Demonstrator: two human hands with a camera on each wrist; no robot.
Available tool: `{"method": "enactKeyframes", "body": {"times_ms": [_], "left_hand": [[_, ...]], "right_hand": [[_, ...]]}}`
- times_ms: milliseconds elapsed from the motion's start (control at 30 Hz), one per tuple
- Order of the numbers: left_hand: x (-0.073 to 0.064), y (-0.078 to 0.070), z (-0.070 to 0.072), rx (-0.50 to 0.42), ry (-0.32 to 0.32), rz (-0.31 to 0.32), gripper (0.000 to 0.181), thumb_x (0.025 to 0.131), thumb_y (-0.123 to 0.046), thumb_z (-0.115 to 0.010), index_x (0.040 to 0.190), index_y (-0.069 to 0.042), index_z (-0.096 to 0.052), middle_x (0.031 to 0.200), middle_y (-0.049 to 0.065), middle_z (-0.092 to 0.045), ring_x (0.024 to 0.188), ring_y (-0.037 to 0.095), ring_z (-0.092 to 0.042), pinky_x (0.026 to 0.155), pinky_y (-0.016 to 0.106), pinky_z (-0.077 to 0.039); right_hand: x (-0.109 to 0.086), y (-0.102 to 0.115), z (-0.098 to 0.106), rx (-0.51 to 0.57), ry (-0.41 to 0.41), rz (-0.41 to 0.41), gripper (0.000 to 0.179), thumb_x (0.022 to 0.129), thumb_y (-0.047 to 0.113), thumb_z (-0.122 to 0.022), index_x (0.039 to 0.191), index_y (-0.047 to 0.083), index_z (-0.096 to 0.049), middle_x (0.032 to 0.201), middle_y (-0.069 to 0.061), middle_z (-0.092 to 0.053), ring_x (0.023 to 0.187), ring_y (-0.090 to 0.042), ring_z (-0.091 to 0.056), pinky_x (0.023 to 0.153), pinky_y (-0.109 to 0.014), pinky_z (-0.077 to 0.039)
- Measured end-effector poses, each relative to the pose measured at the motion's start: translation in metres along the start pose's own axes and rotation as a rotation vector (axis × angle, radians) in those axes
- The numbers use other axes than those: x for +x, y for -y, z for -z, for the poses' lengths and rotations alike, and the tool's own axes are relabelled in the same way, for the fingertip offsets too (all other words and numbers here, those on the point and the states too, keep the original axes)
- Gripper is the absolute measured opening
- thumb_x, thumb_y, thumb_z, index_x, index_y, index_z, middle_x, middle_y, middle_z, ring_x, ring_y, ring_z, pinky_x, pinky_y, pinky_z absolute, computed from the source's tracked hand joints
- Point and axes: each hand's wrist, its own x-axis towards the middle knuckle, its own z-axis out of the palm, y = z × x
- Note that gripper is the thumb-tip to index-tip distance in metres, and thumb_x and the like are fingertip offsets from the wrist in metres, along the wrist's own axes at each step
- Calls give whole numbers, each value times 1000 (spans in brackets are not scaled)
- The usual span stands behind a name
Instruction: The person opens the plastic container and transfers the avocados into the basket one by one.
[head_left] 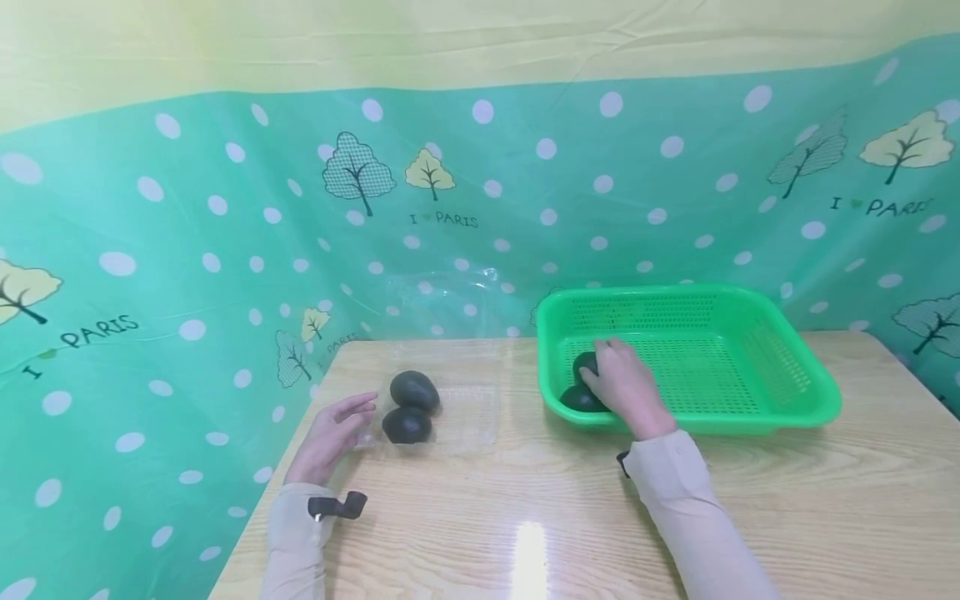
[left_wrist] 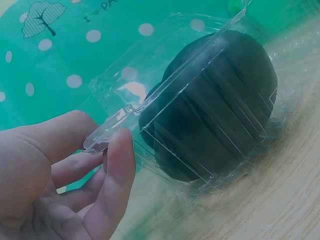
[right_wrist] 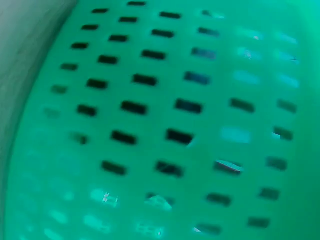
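Observation:
My left hand (head_left: 328,437) pinches the edge of a clear plastic clamshell box (left_wrist: 107,131) between thumb and fingers. Two dark, smooth, oval avocados (head_left: 414,392) lie in the box, one behind the other. In the left wrist view one avocado (left_wrist: 215,107) shows through the ribbed side of the box. My right hand (head_left: 626,383) reaches inside the left end of a green plastic basket (head_left: 821,400). Thumb and fingers hold a dark avocado (head_left: 585,363) there, partly hidden by the hand. Another avocado (head_left: 581,399) lies just in front of it in the basket.
A light wood table (head_left: 465,517) carries the box and the basket. Behind it hangs a green dotted curtain (head_left: 450,200). The right wrist view is filled by the slotted green plastic of the basket (right_wrist: 150,107), with neither hand nor avocado showing.

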Motion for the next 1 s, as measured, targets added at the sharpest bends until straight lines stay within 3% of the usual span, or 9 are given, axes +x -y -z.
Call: {"method": "enactKeyframes", "body": {"times_ms": [167, 367, 767, 1000], "left_hand": [[1, 1, 0, 1, 0, 0, 51, 97, -10, -56, 146, -5, -46, 145, 21, -48, 119, 21, -54, 91, 27, -55], [1, 2, 1, 15, 6, -9, 51, 97, -11, -56, 146, -5, -46, 146, 21, -47, 119, 20, -54, 91, 27, -55], [-2, 0, 1, 7, 5, -2, 51, 97, -8, -55, 147, -5, -45, 146, 22, -46, 120, 22, -54, 90, 27, -56], [-2, -2, 0, 18, 19, -19, 52, 97, -9, -54, 147, -3, -43, 147, 24, -44, 121, 23, -53, 90, 27, -56]], "right_hand": [[1, 8, 5, 21, 8, 0, 51, 96, 17, -63, 134, -14, -49, 135, -34, -51, 127, -48, -47, 101, -60, -46], [4, 17, 3, 16, -33, 37, 51, 95, 18, -65, 134, -11, -51, 132, -31, -54, 123, -45, -52, 95, -57, -51], [8, 42, -3, 68, -46, 86, 55, 95, 19, -65, 140, -7, -46, 140, -29, -50, 131, -44, -47, 104, -55, -47], [9, 57, -9, 138, -65, 160, 51, 96, 18, -64, 140, -3, -49, 138, -25, -51, 131, -40, -46, 102, -52, -49]]}}
